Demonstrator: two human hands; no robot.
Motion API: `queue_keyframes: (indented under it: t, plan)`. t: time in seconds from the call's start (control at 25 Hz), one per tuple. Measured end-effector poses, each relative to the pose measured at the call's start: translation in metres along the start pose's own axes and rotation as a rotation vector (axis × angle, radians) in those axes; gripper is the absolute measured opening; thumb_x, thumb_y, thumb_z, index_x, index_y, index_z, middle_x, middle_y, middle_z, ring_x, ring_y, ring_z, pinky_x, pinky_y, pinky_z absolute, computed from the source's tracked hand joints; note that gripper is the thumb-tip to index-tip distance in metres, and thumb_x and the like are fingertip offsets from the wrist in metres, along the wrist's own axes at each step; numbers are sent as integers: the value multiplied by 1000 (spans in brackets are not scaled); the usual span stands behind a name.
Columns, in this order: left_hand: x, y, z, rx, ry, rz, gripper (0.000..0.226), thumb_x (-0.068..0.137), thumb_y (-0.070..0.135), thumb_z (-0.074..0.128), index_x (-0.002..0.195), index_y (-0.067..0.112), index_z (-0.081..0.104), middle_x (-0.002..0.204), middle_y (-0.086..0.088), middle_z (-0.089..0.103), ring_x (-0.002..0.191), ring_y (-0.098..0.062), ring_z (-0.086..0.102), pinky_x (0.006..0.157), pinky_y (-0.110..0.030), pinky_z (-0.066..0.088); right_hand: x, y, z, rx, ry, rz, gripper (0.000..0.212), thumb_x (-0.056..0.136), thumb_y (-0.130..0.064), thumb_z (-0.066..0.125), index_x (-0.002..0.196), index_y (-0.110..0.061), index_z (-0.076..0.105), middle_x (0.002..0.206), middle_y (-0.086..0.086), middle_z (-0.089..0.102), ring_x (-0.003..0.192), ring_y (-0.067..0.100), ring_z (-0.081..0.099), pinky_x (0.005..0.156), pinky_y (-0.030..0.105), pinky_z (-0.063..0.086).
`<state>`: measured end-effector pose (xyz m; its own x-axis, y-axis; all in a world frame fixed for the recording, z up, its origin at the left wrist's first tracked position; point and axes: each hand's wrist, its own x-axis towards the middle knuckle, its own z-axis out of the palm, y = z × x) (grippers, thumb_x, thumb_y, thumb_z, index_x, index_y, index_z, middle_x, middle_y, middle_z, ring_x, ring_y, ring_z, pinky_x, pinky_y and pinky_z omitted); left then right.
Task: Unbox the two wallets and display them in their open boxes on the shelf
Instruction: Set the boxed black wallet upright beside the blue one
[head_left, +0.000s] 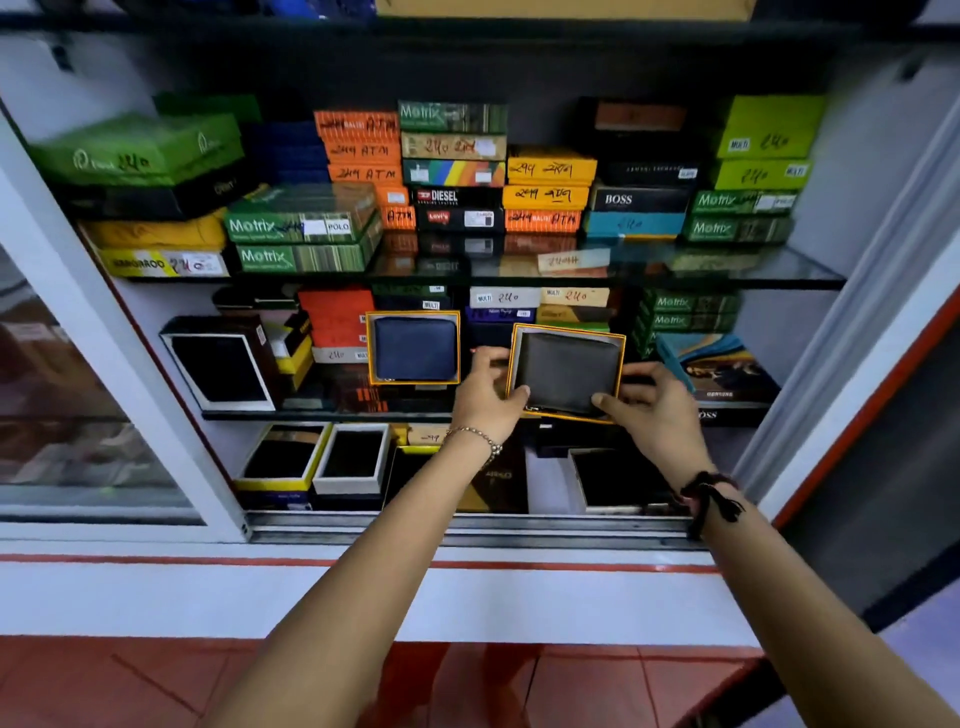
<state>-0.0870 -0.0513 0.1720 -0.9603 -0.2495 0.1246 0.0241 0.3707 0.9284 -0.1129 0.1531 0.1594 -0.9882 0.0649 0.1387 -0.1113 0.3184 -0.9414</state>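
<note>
A navy blue wallet (414, 347) stands upright in its open orange-rimmed box (370, 348) on the middle shelf (322, 414), untouched. To its right a dark grey wallet (569, 373) sits in a second open orange-rimmed box (621, 364), tilted slightly and held at the shelf's front. My left hand (485, 392) grips that box's lower left corner, thumb on the wallet's face. My right hand (649, 402) grips its lower right corner, thumb on the wallet too.
Stacks of closed wallet boxes (452, 171) fill the glass top shelf. Open display boxes stand at the left of the middle shelf (218, 364) and along the bottom shelf (353, 457). A leaning teal box (722, 364) is just right of my right hand. The sliding glass door (78, 389) is at left.
</note>
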Motion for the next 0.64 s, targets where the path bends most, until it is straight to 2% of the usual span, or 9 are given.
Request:
queue_keyframes:
  t: [0.04, 0.16, 0.32, 0.44, 0.64]
  plan:
    - [13, 2, 4, 45, 40, 5, 45, 86, 10, 67, 126, 17, 48, 123, -11, 67, 106, -28, 67, 95, -43, 55, 13, -3, 8, -45, 17, -24, 47, 81, -15, 84, 120, -9, 59, 100, 9, 72, 79, 17, 72, 69, 21, 60]
    - [49, -3, 18, 174, 119, -69, 45, 87, 7, 66, 127, 14, 46, 123, -13, 66, 112, -29, 64, 94, -37, 52, 50, -3, 28, -195, 25, -22, 49, 82, -16, 83, 122, -8, 58, 108, 13, 72, 99, 29, 72, 90, 43, 59]
    - [78, -17, 30, 276, 148, -136, 45, 88, 10, 65, 127, 14, 44, 120, -16, 67, 110, -34, 64, 91, -42, 53, 79, 7, 48, -346, 64, -27, 44, 83, -18, 81, 121, -7, 62, 112, 18, 73, 106, 34, 70, 89, 38, 55]
    - [90, -21, 35, 277, 175, -125, 45, 88, 11, 65, 127, 13, 44, 117, -16, 67, 107, -34, 65, 91, -44, 55, 92, 12, 57, -372, 82, -44, 44, 85, -19, 78, 125, -7, 62, 117, 20, 72, 111, 36, 69, 92, 43, 58]
    - [75, -21, 36, 229, 242, -23, 51, 87, 9, 65, 133, 12, 43, 135, -14, 53, 117, -28, 60, 96, -37, 50, 82, 9, 55, -371, 120, -100, 50, 89, -22, 75, 133, -7, 57, 132, 18, 60, 117, 36, 64, 96, 43, 54]
